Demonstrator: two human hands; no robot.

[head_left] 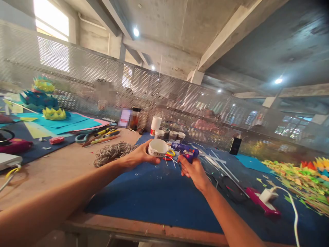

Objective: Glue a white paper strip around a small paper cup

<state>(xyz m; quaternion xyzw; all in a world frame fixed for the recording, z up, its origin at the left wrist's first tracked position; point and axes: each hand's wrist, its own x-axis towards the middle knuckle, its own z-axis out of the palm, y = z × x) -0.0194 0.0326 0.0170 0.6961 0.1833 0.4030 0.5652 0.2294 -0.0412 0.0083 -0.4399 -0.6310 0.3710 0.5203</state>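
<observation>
My left hand (144, 153) is closed around a white paper cup (157, 148) with dark lettering round its side. The cup's open mouth faces up and tilts toward me. In my right hand (194, 171) is a blue hot glue gun (185, 149) with a small red light glowing on its body. Its nozzle points left at the cup, a short gap from the rim. Both hands are held above the dark blue mat (154, 195). Yellow and red scissors (169, 155) lie just behind the cup, partly hidden by it.
Several cups (173, 135) stand behind my hands, beside a taller cup stack (155, 125). A bundle of grey cord (113, 152) lies left. To the right are glue sticks (226, 168), a magenta power strip (264, 202) with a white cable, and cut paper pieces (300, 175). A perforated metal screen (180, 99) borders the back.
</observation>
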